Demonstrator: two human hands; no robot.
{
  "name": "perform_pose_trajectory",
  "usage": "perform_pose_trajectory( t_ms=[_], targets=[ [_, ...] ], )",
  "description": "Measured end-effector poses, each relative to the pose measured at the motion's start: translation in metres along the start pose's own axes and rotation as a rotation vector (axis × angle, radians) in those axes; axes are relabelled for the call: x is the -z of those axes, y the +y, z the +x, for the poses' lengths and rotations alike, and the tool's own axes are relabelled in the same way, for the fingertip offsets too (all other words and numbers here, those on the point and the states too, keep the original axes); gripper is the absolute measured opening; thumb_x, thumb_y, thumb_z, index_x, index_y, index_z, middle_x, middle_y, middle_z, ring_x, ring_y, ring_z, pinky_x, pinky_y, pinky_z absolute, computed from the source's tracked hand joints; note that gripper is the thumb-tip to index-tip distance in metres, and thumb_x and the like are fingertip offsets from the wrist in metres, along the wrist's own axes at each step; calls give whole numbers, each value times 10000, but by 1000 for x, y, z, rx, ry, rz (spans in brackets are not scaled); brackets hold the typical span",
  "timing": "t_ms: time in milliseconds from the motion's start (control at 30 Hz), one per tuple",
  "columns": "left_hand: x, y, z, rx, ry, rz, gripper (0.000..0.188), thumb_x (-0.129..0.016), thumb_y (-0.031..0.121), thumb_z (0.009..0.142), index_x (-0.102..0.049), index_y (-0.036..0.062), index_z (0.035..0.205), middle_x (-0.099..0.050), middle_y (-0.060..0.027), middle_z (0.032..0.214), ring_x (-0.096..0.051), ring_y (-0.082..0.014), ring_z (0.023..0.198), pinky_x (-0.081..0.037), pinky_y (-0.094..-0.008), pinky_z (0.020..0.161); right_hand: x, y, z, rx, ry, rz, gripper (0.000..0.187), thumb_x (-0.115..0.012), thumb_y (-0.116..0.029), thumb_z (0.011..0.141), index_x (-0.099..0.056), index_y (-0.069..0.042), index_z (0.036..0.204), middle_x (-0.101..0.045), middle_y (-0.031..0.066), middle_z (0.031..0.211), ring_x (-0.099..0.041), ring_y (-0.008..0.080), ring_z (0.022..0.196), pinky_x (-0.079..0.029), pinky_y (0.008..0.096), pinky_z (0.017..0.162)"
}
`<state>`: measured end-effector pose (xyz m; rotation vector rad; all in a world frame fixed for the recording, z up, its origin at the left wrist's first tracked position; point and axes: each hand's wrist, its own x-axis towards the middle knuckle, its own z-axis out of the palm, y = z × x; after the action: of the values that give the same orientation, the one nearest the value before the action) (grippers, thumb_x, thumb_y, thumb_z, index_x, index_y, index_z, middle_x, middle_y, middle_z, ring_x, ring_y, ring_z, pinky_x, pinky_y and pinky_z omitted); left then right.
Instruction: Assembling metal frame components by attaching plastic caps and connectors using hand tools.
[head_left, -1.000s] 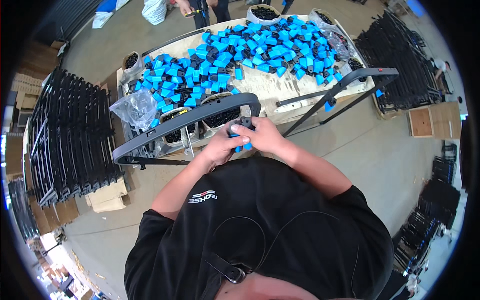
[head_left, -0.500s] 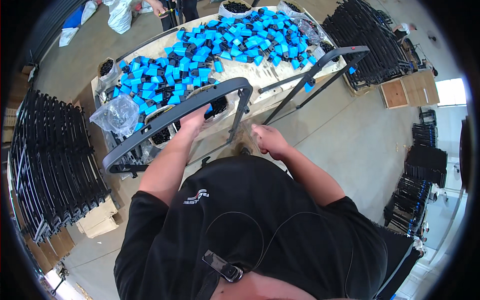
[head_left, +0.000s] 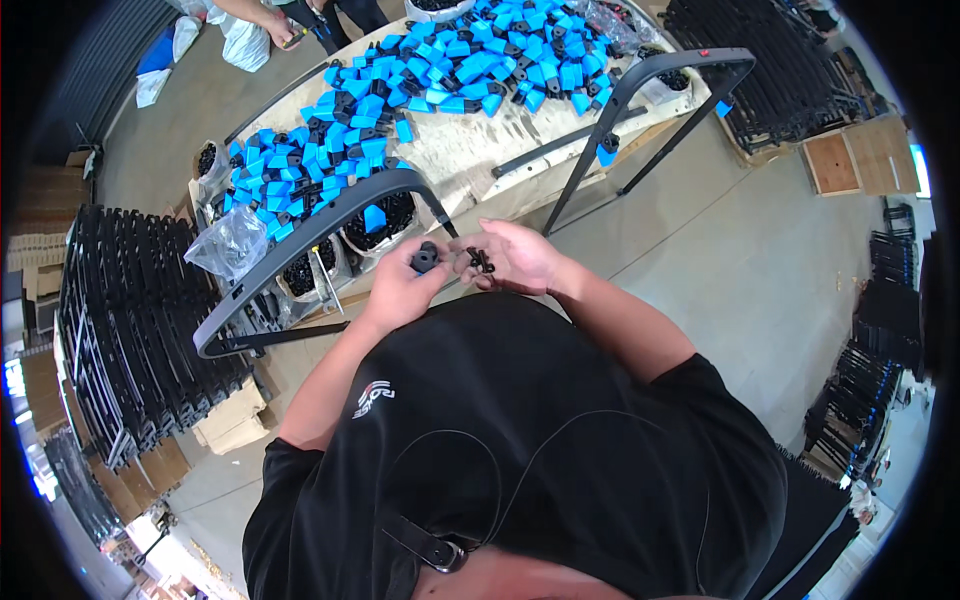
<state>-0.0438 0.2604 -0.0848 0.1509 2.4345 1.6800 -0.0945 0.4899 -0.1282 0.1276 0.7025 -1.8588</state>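
In front of my chest my two hands are close together. My left hand (head_left: pixel 398 290) is closed round a black rounded plastic part (head_left: pixel 425 257). Palm up beside it, my right hand (head_left: pixel 520 258) cradles several small black screws (head_left: pixel 481 262) on its curled fingers. Just beyond the hands stands a dark tubular frame (head_left: pixel 330 222) with a curved top. Open bags of small black parts (head_left: pixel 385 225) sit behind it at the table edge, a blue-and-black piece lying on one. A yellow-handled screwdriver (head_left: pixel 322 265) leans by another bag.
Blue-and-black plastic pieces (head_left: pixel 455 65) are heaped on the wooden table (head_left: pixel 470 140). A second curved frame (head_left: pixel 610 110) stands at its right. Clear plastic bag (head_left: pixel 228 243) lies at left. Stacked black frames (head_left: pixel 150 330) flank the table. A co-worker's hand (head_left: pixel 283 30) shows across it.
My left hand has come back from the bags with a black part. My right hand, earlier closed, has turned palm up and shows screws. The view has shifted slightly.
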Motion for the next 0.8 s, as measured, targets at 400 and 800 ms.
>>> perform_pose_trajectory(
  t_ms=[400,800],
  targets=[
    [-46,48,21,171,34,144,202,-725,69,870,-717,13,1064,-735,-93,929,-703,-159,849,-549,-321,785,17,-31,4,-151,-144,-152,511,-359,-535,1068,-604,-99,1173,-627,38,926,-621,164,812,-417,292,641],
    [-63,-14,18,440,352,-344,119,-745,82,867,-656,13,906,-628,-17,745,-580,-113,635,-493,-270,610,47,-26,16,-95,-5,-333,303,-541,-331,1041,-628,-47,978,-572,30,785,-530,125,658,-372,271,530]
  ],
)
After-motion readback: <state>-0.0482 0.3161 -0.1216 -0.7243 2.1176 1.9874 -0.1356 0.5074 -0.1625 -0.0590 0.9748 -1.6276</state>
